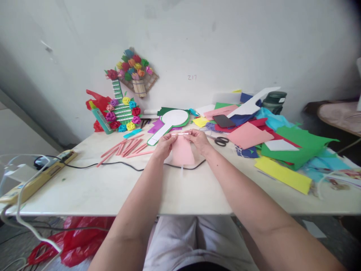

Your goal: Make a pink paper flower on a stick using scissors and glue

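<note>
- Pink sheet point(183, 153): over the tabletop point(113, 192), length running from the fingers point(170, 139) towards the person; far edge crosswise, perhaps rolled, too small to tell.
- Left hand point(166, 144): fingers pinching that edge's left end.
- Right hand point(199, 140): fingers pinching its right end, equally near.
- Paddle point(175, 117): beyond the hands.
- Pink rolls point(132, 147): left.
- Scissors point(221, 141): just beside the right hand.

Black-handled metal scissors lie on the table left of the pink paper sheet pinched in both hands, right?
Not quite: the head view shows the black-handled metal scissors to the right of the pink paper sheet, which the left hand and right hand do pinch.
</note>
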### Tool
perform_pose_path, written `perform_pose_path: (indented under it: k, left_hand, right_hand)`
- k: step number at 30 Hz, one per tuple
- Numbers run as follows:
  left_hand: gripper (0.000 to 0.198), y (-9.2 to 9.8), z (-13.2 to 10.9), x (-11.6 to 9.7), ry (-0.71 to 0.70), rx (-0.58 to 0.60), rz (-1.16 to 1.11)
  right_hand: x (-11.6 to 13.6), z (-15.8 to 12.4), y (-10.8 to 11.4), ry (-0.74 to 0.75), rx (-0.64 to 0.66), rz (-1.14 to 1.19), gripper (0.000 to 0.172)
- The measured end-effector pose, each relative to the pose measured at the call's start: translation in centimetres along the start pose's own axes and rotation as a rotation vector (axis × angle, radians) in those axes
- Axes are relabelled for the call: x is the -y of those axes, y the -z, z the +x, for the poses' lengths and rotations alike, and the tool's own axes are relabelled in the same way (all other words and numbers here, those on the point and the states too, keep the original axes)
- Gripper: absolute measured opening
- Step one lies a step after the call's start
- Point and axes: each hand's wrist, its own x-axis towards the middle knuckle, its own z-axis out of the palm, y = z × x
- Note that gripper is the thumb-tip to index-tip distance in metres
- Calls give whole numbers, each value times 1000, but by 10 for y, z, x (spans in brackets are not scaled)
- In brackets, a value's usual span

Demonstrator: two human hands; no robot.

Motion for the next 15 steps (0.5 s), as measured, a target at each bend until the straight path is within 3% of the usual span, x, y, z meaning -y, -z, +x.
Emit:
perform_pose_path:
  k: [15]
  left_hand:
    - [29,-1,-2,-4,-41,-18,-36]
  right_hand:
    - [-1,-3,-3,-71,-25,125,32]
